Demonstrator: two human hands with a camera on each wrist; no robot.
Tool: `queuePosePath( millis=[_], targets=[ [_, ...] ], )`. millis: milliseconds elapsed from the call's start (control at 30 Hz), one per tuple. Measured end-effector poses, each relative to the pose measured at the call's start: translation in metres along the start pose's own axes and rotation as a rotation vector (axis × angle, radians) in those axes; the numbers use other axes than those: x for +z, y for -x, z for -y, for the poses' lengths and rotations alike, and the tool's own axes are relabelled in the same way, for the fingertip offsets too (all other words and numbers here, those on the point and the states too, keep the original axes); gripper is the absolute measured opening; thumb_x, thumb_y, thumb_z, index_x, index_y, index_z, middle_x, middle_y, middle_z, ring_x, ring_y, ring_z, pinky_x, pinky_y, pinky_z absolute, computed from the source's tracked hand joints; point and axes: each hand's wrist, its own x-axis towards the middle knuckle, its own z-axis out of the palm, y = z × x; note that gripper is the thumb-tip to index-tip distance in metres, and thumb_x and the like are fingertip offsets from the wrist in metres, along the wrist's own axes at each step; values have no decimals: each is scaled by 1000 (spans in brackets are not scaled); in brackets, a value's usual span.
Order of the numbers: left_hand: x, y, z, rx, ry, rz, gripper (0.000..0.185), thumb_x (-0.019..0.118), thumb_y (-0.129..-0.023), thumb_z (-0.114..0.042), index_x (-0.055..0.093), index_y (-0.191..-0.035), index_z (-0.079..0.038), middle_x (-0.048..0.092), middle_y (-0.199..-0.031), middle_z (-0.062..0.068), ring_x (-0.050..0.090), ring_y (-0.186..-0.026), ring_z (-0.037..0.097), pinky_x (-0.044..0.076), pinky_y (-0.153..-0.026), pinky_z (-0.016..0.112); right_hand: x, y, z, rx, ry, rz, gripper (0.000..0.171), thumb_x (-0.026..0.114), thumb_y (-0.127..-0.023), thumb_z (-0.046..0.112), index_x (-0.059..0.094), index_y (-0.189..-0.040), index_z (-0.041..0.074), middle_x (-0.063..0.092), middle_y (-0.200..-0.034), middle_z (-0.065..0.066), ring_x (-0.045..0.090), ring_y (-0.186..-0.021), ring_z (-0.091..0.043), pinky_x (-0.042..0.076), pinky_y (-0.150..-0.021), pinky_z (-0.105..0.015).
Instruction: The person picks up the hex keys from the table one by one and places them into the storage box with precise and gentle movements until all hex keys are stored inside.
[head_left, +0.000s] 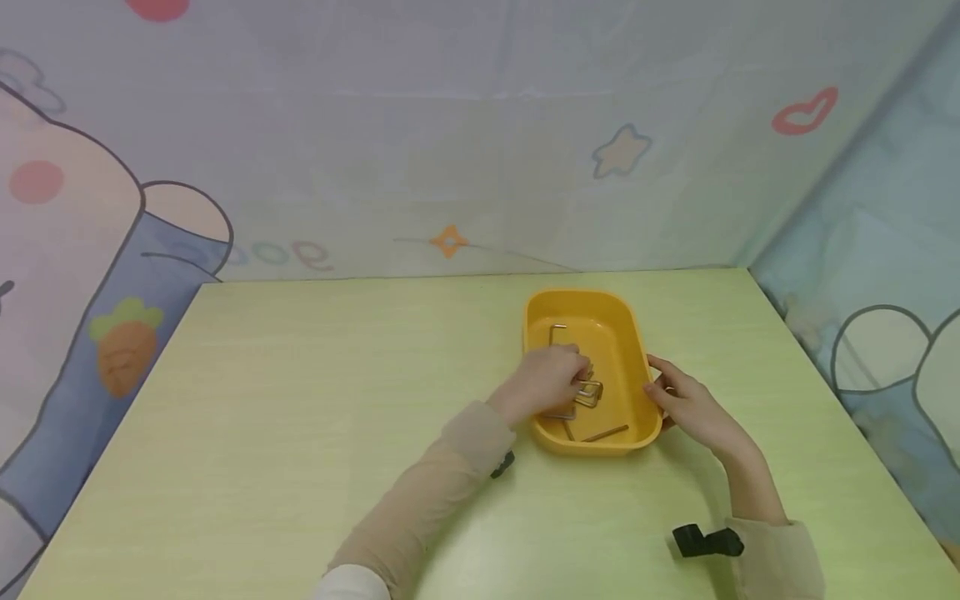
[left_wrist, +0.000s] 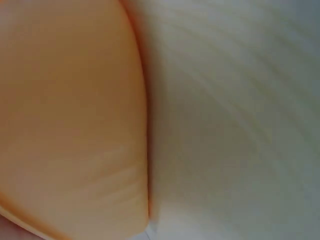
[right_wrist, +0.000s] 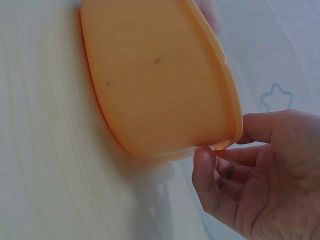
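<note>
An orange-yellow tray (head_left: pixel 577 294) stands on the pale green table (head_left: pixel 300 400), right of the middle. Several metal hex keys lie in it: one L-shaped key (head_left: pixel 557 332) near the far wall and a brownish one (head_left: pixel 606 433) near the front wall. My left hand (head_left: pixel 577 379) reaches into the tray, its fingers curled on a cluster of hex keys (head_left: pixel 592 393). My right hand (head_left: pixel 656 387) pinches the tray's right rim. In the right wrist view that right hand (right_wrist: pixel 225 145) has its thumb over the rim of the tray (right_wrist: pixel 155 80). The left wrist view shows only the blurred tray wall (left_wrist: pixel 70 125).
A cloth backdrop (head_left: pixel 450 150) with cartoon prints closes off the far edge and the right side of the table. Black wrist-camera mounts show on the right sleeve (head_left: pixel 705 542) and under the left sleeve (head_left: pixel 502 464). Bare tabletop stretches to the left of the tray.
</note>
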Motion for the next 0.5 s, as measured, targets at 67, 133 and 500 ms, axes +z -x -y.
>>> queuePosePath(
  millis=[67, 133, 500],
  targets=[
    [1, 1, 1, 2, -2, -11, 11, 60, -90, -15, 66, -98, -18, 59, -93, -4, 54, -80, 9, 43, -64, 21, 1, 0, 0, 0, 1, 3, 59, 42, -103, 23, 19, -151, -1, 48, -101, -17, 59, -77, -13, 56, -65, -29],
    [0, 3, 1, 9, -8, -40, 17, 62, -89, -16, 67, -105, -18, 60, -96, -4, 56, -83, 11, 44, -63, 21, 0, -1, 0, -1, 14, 1, 59, 42, -103, 23, 18, -151, -1, 48, -100, -17, 59, -77, -13, 56, -65, -28],
    [-24, 52, 17, -228, 14, -344, 41, 57, -94, -25, 53, -133, -17, 56, -132, 5, 53, -121, 24, 47, -92, 41, 4, 3, 17, -76, 213, -136, 71, 42, -102, 36, 6, -154, 5, 29, -140, -30, 42, -121, -45, 44, -93, -57]
  ],
)
